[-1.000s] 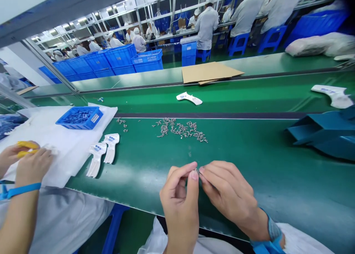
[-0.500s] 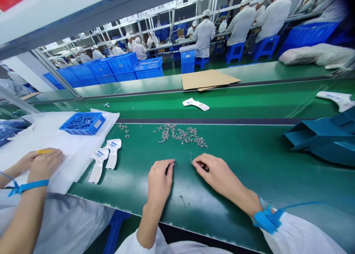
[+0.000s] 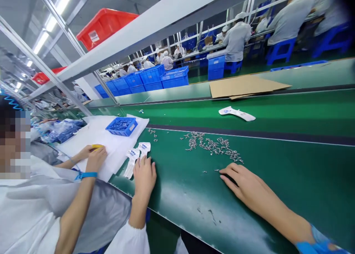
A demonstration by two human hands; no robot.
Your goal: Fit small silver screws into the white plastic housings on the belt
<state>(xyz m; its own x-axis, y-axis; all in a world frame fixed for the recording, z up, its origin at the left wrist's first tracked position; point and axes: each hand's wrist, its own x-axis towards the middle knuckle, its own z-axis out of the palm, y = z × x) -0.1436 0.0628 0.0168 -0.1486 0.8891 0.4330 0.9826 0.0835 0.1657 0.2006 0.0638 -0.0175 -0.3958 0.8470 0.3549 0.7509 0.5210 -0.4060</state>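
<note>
My left hand reaches over two white handle-shaped plastic shells with blue print. Its fingers are stretched out and overlap the right-hand shell; whether they touch it I cannot tell. My right hand rests low over the green tabletop, thumb and fingers a little apart. Right at its fingertips lies a tiny metal piece, with another small piece to the left. Beyond them spreads a loose pile of small shiny metal pieces.
A green belt behind a dark edge carries another white shell. Cardboard sheets lie farther back. At left, a co-worker's hands hold something yellow beside a blue tray of small blue parts. Overhead runs a shelf with a red bin.
The view has swung left. My left hand has moved from the small metal pieces to the white shells, its fingers spreading. Two tiny pieces now lie on the table near my right hand.
</note>
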